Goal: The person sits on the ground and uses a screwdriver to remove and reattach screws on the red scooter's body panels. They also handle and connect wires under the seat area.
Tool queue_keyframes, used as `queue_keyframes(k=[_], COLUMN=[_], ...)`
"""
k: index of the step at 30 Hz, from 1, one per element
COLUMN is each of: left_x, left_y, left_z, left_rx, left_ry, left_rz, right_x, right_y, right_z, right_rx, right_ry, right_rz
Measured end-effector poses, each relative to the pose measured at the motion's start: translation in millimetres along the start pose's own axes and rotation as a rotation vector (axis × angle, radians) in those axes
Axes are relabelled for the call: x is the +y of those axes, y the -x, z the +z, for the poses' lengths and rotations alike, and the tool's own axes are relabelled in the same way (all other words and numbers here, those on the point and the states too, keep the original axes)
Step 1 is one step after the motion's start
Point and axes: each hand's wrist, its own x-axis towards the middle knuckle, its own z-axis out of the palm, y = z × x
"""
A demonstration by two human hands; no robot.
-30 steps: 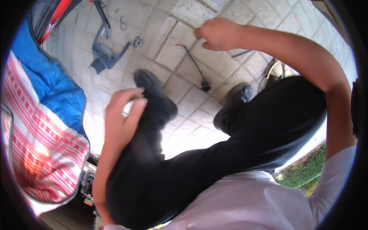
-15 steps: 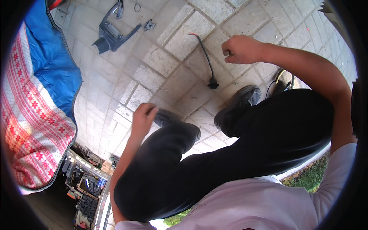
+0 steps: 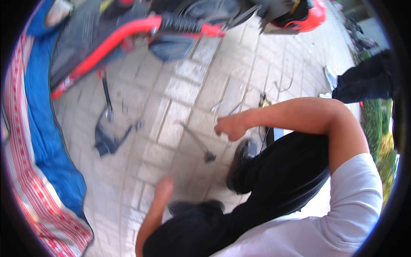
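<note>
My right hand (image 3: 234, 125) hangs over the paving with its fingers curled in; whatever may be inside them is hidden. Just left of it and lower, a short black cable (image 3: 195, 139) lies on the bricks, with a dark plug (image 3: 209, 157) at its near end and reddish wire ends at the other. My left hand (image 3: 165, 188) is above the ground beside my left shoe, too smeared by motion to read its fingers. It touches nothing that I can see. Farther left lie a dark plastic cover piece (image 3: 107, 143) and a small grey part (image 3: 139, 124).
A red-framed vehicle (image 3: 128, 32) with a black coil spring and a wheel stands at the far side. A blue cover with red-and-white patterned cloth (image 3: 40, 132) runs down the left. Loose tools (image 3: 265, 100) lie beyond my right forearm. Another person's dark-trousered leg (image 3: 364, 81) is at right.
The view has tilted up, bringing the red vehicle and another person's leg into sight. My right hand appears nearer the cable. The cable and cover piece still lie on the ground.
</note>
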Motion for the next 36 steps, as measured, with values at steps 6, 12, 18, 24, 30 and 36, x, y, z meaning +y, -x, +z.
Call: queue_keyframes(k=[6, 12, 18, 24, 30, 36], left_x=[22.5, 36.6, 141.3, 194.6, 182.2, 169.8], left_y=[-29.4, -63.9, -141.3, -186.4, -239.2, -274.6], left_z=[-54.4, -295.8, -502.5, -526.8, -518.2, -503.5], left_rx=[0.157, 0.44, 0.601, 0.427, 0.24, 0.043], left_ry=[0.163, 0.511, 1.214, 1.896, 2.103, 2.093], left_rz=[-0.153, -0.202, -0.216, 0.032, 0.299, 0.345], right_x=[-8.3, 27.1, -37.9, -40.1, -7.7, -10.5], right_y=[24.2, 40.3, 106.8, 127.5, 115.5, 84.0], right_z=[-75.3, -144.1, -208.3, -213.3, -218.8, -188.0], right_rx=[-0.2, 0.53, 0.735, 1.296, 1.607, 1.892], right_ry=[0.123, -0.085, -1.102, -0.655, -0.255, -0.389], right_rz=[0.142, -0.01, -0.494, -0.646, -0.589, -0.437])
